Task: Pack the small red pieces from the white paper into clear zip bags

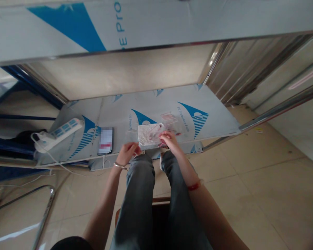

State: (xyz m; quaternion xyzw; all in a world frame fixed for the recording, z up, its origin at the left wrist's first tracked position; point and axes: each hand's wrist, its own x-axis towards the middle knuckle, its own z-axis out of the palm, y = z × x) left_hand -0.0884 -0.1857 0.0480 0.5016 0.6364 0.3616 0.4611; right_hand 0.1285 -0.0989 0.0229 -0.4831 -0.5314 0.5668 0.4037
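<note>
A clear plastic bag or shallow tray of pale, thin pieces lies at the front edge of the low shelf. My right hand is over its right end, fingertips pinched together; whatever they hold is too small to make out. Small dark red bits show just below those fingers. By the near left corner of the pale pieces, my left hand has its fingers curled in, and their contents cannot be seen. Behind the bag is a clear wrapper with thin reddish sticks or stripes.
A phone lies left of my left hand, with a white cable hanging over the shelf edge. Farther left is a white power strip. The film-covered shelf sits below an upper panel. My knees are close under its front edge.
</note>
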